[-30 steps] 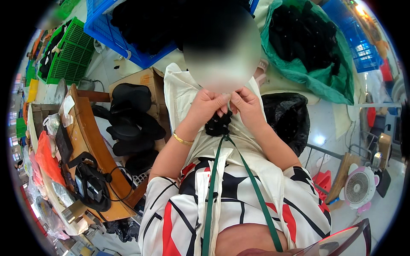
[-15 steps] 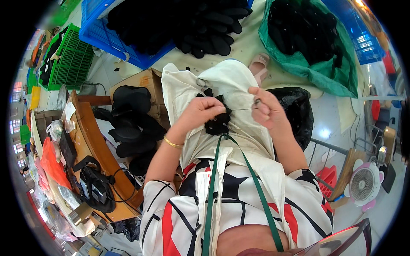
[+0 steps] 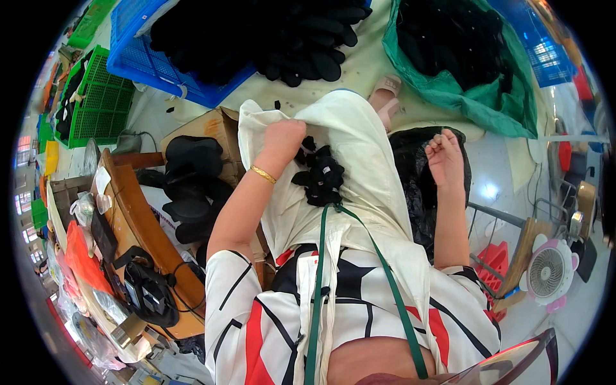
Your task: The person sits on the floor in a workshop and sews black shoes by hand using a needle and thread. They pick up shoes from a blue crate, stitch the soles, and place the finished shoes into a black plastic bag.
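Left hand (image 3: 282, 138): closed, pressed down on the cream cloth (image 3: 359, 147) draped over the lap, at the upper edge of the small heap of black pieces (image 3: 319, 174); gold bangle (image 3: 263, 174) at the wrist. Right hand (image 3: 444, 154): fisted, raised out to the right over the black bag (image 3: 420, 186), well apart from the heap; whether anything fine is pinched in the fingers cannot be told. Changed from half a second ago: both hands then together over the black pieces at mid-lap, right hand now drawn far out sideways, left shifted up and left onto the cloth; judged as a pulling-through stroke on the piece in work, left hand steadying. Black pieces: lying on the cream cloth in the lap, just below the left hand, at the top of the green neck strap (image 3: 321, 269). Surroundings: blue crate (image 3: 138, 61) of black items at upper left, green crate (image 3: 96, 102) further left, green bag (image 3: 507, 102) of dark items at upper right, stack of black soles (image 3: 192, 183) beside the wooden table (image 3: 138, 224) on the left, small pink fan (image 3: 548, 273) at lower right.
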Demonstrator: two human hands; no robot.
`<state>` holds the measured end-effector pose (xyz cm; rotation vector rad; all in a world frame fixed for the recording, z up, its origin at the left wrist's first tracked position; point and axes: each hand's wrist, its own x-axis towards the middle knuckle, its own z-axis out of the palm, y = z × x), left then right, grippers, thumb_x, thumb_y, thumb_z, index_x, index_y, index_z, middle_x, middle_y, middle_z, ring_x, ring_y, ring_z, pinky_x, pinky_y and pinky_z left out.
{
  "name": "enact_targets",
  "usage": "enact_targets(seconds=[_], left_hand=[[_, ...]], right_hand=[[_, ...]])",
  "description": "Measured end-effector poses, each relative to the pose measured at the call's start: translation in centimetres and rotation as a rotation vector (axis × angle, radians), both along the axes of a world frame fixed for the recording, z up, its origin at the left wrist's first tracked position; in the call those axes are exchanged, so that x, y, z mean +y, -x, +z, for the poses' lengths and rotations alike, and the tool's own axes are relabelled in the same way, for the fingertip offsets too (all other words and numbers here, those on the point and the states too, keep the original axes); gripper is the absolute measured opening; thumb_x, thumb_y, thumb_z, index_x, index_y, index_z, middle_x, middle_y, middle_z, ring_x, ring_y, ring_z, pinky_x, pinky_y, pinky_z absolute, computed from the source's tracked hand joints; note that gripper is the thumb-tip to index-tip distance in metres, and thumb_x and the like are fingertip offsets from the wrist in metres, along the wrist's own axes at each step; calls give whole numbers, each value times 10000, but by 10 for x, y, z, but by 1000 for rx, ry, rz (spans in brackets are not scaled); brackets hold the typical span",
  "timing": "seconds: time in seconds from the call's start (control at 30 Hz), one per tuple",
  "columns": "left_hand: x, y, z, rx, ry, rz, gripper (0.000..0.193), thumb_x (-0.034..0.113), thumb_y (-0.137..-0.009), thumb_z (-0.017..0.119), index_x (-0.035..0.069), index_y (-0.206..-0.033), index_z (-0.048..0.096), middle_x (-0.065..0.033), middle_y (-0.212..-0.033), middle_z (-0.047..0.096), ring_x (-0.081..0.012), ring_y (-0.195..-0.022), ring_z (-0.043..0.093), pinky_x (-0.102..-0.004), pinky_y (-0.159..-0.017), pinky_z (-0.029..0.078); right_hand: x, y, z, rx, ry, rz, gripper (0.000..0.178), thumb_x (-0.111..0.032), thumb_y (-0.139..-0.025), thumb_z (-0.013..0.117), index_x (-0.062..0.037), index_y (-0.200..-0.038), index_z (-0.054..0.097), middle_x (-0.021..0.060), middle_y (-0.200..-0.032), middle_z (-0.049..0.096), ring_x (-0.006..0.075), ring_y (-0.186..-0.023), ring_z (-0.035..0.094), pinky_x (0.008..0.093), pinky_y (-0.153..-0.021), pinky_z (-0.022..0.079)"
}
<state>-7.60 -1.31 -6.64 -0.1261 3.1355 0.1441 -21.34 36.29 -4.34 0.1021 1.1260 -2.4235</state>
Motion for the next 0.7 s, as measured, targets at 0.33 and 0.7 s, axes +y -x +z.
enact_targets(seconds=[0.33,0.7], left_hand=[[-11,4,31,277,-385,160,137,172,-819,656,79,-910,612,-100,-977,611,-311,-908,618,-429,-750,529],[-7,-10,34,-42,-785,110,129,121,-832,691,65,-902,599,-69,-803,605,-233,-723,574,-341,-665,480]], right_hand=[[-44,-22,-18,-51,-153,113,120,-96,-966,569,-75,-1083,556,27,-868,618,118,-766,613,295,-727,545],[-92,-46,3,124,-377,418,129,-150,-978,570,-48,-1054,588,-2,-866,590,78,-775,560,248,-740,490]])
